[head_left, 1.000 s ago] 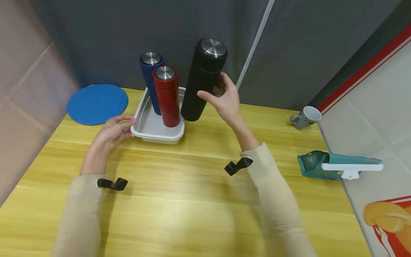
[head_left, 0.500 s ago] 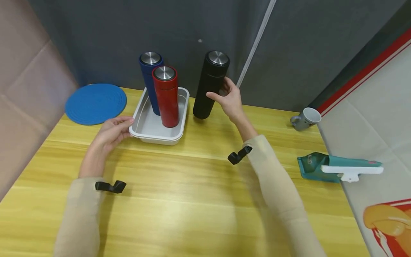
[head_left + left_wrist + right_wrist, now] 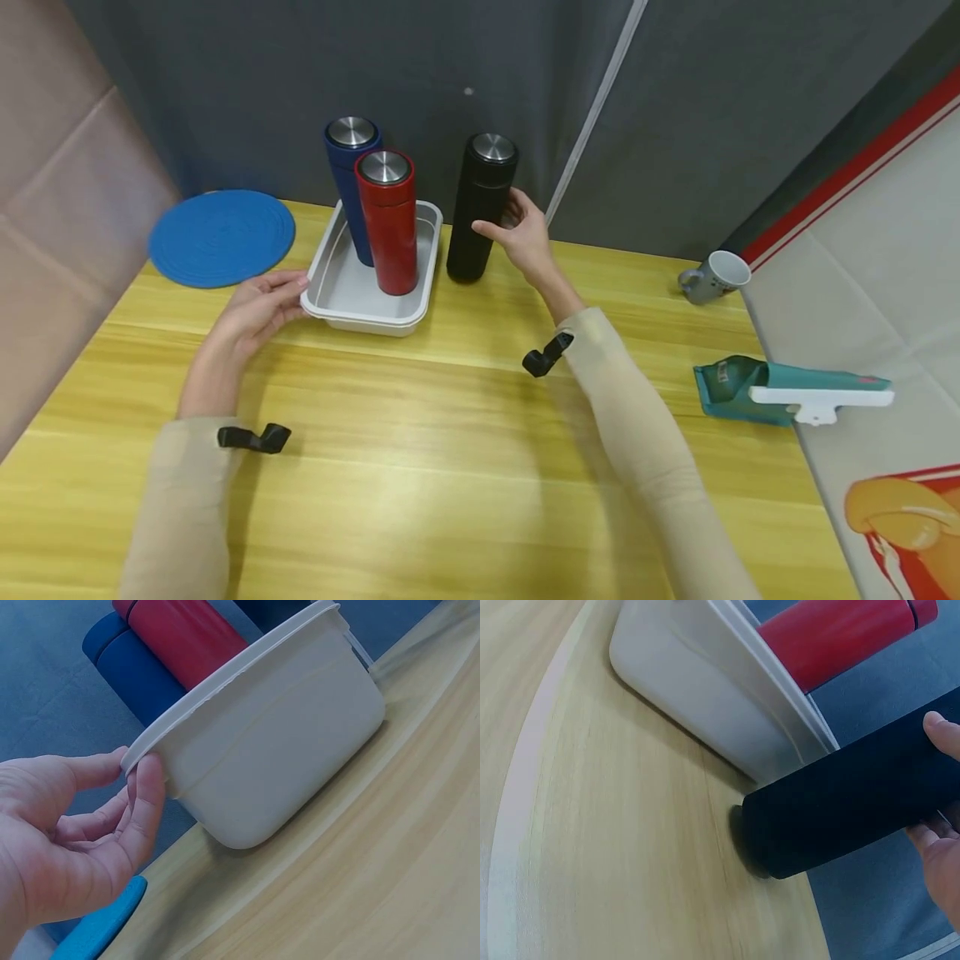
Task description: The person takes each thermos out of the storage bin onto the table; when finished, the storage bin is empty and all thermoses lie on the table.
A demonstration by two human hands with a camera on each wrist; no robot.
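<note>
A black flask [image 3: 480, 207] with a steel cap stands upright on the wooden table, just right of a white tray [image 3: 330, 306]. My right hand [image 3: 517, 235] grips its side; in the right wrist view the black flask [image 3: 855, 806] rests on the wood beside the white tray [image 3: 705, 690]. A red flask [image 3: 387, 221] and a blue flask [image 3: 348, 179] stand inside the tray. My left hand [image 3: 258, 308] touches the tray's near left corner; in the left wrist view its fingertips [image 3: 146, 776] lie against the rim of the white tray [image 3: 277, 757].
A round blue mat [image 3: 221, 238] lies at the back left. A grey mug [image 3: 712, 275] stands at the right by the wall, and a teal pouch with a white clip [image 3: 787, 390] lies at the right edge. A dark curtain closes the back.
My right hand has brought the black flask down from the air and to the right of the tray, where it now stands on the table. The left hand stayed at the tray corner.
</note>
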